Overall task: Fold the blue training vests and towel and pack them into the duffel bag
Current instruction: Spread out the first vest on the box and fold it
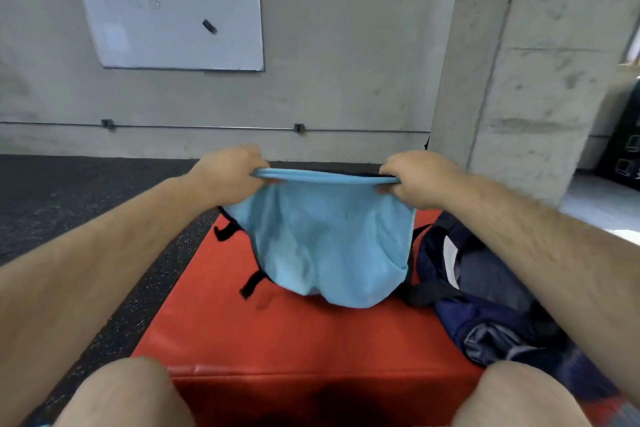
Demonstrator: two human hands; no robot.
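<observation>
A light blue cloth [325, 239] hangs doubled over in front of me above the red mat [291, 333]. My left hand [232, 172] grips its upper left corner and my right hand [417, 180] grips its upper right corner, with the top edge stretched taut between them. The lower end of the cloth sags down to the mat. A dark navy duffel bag [485, 288] lies on the right side of the mat, open and slumped, next to my right forearm. Whether the cloth is a vest or the towel I cannot tell.
Black straps [225, 230] stick out from behind the cloth on the mat's left edge. Dark rubber flooring [86, 191] lies to the left. A concrete wall with a whiteboard [173, 3] is ahead, a concrete pillar [540, 62] at right. My bare knees are at the bottom.
</observation>
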